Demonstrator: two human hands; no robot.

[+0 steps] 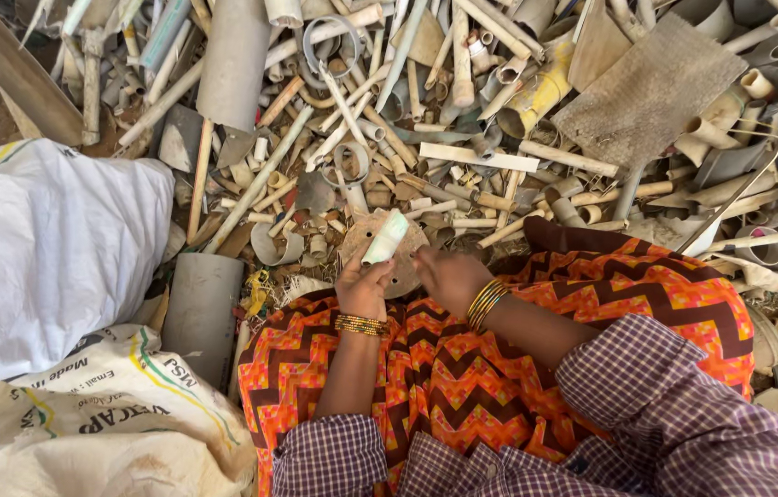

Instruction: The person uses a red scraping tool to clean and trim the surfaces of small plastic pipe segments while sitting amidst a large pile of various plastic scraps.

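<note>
From the head camera, the person sits on the ground facing a wide heap of pipe offcuts (463,120), with an orange zigzag cloth (499,368) across the lap. The left hand (363,287) has its fingers clamped on a short pale pipe piece (385,236), held upright just above the lap over a round brown perforated disc (380,253). The right hand (449,276) rests at the disc's edge; its fingers look curled together, but I cannot tell whether they grip anything.

As a judgement, the sorting looks far from finished: one piece is in hand, and the heap ahead is still large. White sacks (48,239) lie at the left, beside a grey pipe section (200,308).
</note>
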